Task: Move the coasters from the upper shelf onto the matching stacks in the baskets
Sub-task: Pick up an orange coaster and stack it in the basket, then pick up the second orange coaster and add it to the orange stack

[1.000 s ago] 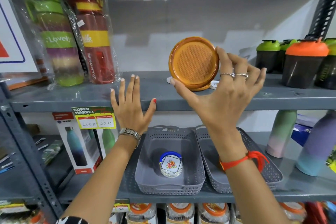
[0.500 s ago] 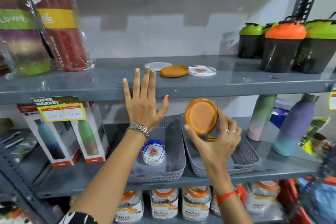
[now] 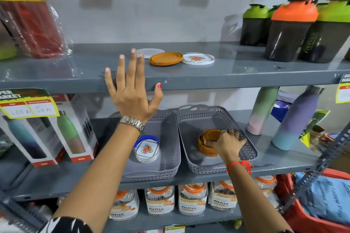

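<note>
The right hand (image 3: 226,143) is down in the right basket (image 3: 246,152), fingers curled over an orange coaster (image 3: 212,134) that it presses onto the orange stack (image 3: 203,147); the top piece sits a little askew, and I cannot tell whether the grip has let go. Three coasters lie on the upper shelf (image 3: 246,73), straight above and a little left of that hand: a pale one (image 3: 151,51) at the back, an orange one (image 3: 165,58) in the middle, and a flowered one (image 3: 198,58) touching its right edge. The left hand (image 3: 132,92) is far nearer them, spread wide and flat with nothing in it, fingertips over the shelf lip just left of the pale coaster. The flowered stack (image 3: 147,149) waits in the left basket (image 3: 166,166), directly under that wrist. I'd guess the left hand is better placed for the next pick.
</note>
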{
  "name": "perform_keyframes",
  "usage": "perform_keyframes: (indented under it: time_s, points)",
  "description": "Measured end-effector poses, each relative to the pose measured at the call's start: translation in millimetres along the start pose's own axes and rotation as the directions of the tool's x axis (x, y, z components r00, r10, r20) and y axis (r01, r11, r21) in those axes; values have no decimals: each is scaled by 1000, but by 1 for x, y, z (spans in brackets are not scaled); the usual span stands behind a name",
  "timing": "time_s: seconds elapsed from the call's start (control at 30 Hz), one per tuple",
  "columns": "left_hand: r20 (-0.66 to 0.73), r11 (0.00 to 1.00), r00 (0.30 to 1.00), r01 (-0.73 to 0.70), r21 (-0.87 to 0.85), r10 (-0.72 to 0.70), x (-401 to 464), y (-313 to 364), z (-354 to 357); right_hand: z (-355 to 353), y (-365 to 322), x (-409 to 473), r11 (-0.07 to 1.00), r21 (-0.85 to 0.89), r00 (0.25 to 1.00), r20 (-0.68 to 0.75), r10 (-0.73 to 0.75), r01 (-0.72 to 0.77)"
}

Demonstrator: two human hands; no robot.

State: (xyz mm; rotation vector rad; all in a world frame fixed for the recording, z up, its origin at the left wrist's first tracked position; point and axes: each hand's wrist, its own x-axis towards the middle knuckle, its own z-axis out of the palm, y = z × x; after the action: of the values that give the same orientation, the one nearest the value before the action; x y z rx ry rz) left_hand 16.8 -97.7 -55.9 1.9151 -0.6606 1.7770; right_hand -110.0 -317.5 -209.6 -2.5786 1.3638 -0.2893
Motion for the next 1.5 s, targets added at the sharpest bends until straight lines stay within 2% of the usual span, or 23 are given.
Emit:
perform_keyframes:
  time_s: [0.17, 0.6, 0.7, 0.77, 0.8, 0.83, 0.87, 0.93, 1.0, 1.07, 1.1, 1.13, 1.17, 1.2, 1.23, 1.3, 1.33, 1.4, 1.5]
  points:
    - [-17, 1000, 1000, -3, 14, 4, 0, -2, 2, 11, -5, 8, 996, -71, 999, 14, -47, 48]
    - [-30, 1000, 999, -13, 6, 13, 1, -2, 3, 21, -11, 5, 977, -213, 992, 130, 1, 27]
    - [-14, 1000, 1000, -4, 12, 4, 2, -2, 2, 9, -16, -3, 994, -111, 999, 37, -8, 12]
    - [3, 1000, 1000, 1, 17, -1, 3, -1, 1, -6, -24, -14, 997, -4, 986, -148, -72, 72]
    - [18, 1000, 1000, 6, 18, -6, 2, -1, 1, -12, -28, -21, 989, 46, 950, -286, -122, 140]
    - [23, 1000, 1000, 8, 20, -9, 3, -1, -1, -21, -35, -30, 969, 88, 882, -439, -169, 230]
    - [33, 1000, 999, 9, 19, -9, 3, -1, -3, -31, -41, -39, 934, 121, 778, -594, -202, 335]
    - [64, 1000, 998, 10, 9, -10, 5, -1, -6, -61, -58, -56, 825, 114, 501, -837, -221, 554]
    - [101, 1000, 995, 10, -4, -10, 7, -1, -11, -101, -75, -71, 689, 69, 265, -947, -183, 722]
    - [142, 1000, 990, 7, -15, -4, 7, -3, -15, -141, -94, -84, 609, 31, 154, -976, -151, 793]
    - [160, 1000, 987, 2, -18, 1, 7, -4, -16, -159, -105, -87, 602, 19, 136, -979, -150, 798]
    - [172, 1000, 985, -1, -14, 3, 7, -5, -18, -175, -116, -88, 619, 16, 149, -975, -164, 786]
    - [186, 1000, 982, 2, -7, 0, 7, -6, -19, -190, -126, -86, 666, 20, 202, -959, -197, 746]
    - [198, 1000, 980, 8, -2, -8, 8, -6, -20, -202, -135, -83, 729, 17, 291, -923, -252, 685]
    - [209, 1000, 978, 13, 1, -13, 7, -7, -21, -212, -143, -78, 785, 10, 417, -851, -319, 620]
    - [232, 1000, 973, 14, 5, -15, 8, -7, -23, -228, -157, -66, 843, 15, 678, -601, -422, 538]
    - [242, 1000, 970, 16, 4, -16, 8, -7, -23, -234, -163, -59, 851, 34, 755, -481, -445, 524]
    - [259, 1000, 965, 26, -4, -24, 8, -7, -24, -242, -172, -47, 860, 52, 831, -292, -473, 507]
    - [276, 1000, 961, 26, -9, -22, 8, -7, -24, -245, -177, -35, 882, 42, 876, -144, -459, 469]
